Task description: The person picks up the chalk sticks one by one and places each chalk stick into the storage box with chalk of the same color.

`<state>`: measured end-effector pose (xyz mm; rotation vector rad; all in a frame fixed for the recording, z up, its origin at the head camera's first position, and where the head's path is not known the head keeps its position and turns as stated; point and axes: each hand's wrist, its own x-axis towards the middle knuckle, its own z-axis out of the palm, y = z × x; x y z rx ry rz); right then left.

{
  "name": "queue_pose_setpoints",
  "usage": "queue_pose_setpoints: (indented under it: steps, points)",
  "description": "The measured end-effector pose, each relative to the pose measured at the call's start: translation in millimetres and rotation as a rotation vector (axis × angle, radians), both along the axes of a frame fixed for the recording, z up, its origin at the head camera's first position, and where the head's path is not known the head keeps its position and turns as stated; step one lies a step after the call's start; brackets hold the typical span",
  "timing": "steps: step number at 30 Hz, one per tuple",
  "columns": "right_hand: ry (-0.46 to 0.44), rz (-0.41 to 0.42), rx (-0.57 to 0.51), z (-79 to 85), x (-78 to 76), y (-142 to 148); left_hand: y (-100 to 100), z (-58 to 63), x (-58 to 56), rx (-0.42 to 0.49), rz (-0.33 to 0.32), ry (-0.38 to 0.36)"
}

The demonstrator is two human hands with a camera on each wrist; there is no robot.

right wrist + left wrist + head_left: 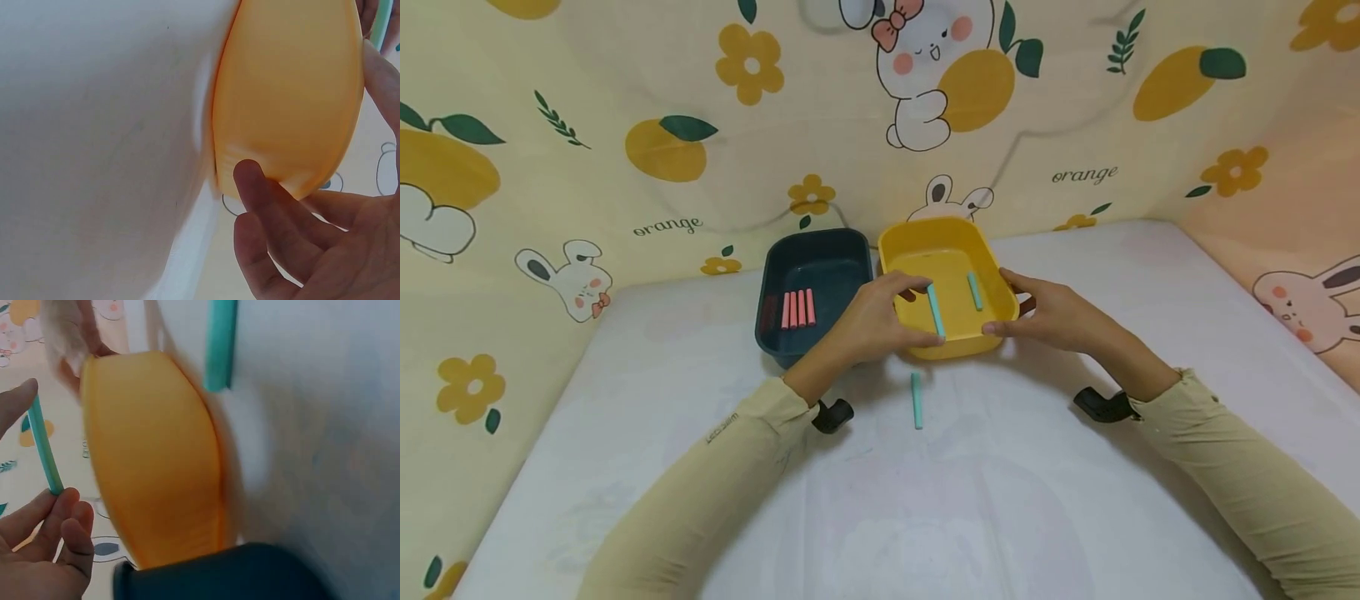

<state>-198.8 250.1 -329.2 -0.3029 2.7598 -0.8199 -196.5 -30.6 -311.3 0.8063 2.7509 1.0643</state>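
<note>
My left hand [878, 318] pinches a light green chalk stick [936, 311] by its ends between thumb and fingers, above the left part of the yellow plastic tub [953, 279]. In the left wrist view the held stick is apart from the tub's wall. With my right hand [1051, 315] I hold the tub at its right side, thumb by the front rim and fingers along the outer wall. Another green chalk stick [974, 291] lies inside the tub. One more green stick [917, 400] lies on the table in front of it.
Left of the yellow tub, close beside it, stands a dark blue tub [835, 277] with several pink chalk sticks [798, 309] side by side. Both stand on a white tabletop [970, 500], near a patterned cloth backdrop [820, 158].
</note>
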Motion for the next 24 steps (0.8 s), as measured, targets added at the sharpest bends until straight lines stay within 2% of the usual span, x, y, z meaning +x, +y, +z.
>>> queue_pose_setpoints:
  steps: [5,9,15,19,24]
  points:
    - [0.002,0.011,-0.003,0.1,0.4,0,7,-3.4,-11.8,-0.051,-0.029,-0.002]
    - [-0.016,0.041,-0.053,-0.2,-0.2,-1,11,-7.0,-16.5,-0.057,-0.054,-0.010]
    - [-0.065,0.061,-0.122,-3.9,-2.3,-3,11,-9.1,-20.2,-0.057,-0.029,-0.063]
    - [-0.039,0.040,-0.107,-5.8,-3.5,-4,12,-6.7,-27.7,-0.064,-0.021,-0.084]
    - [-0.037,0.020,-0.063,-3.1,-5.0,-5,17,-4.6,-40.7,-0.070,-0.033,-0.065]
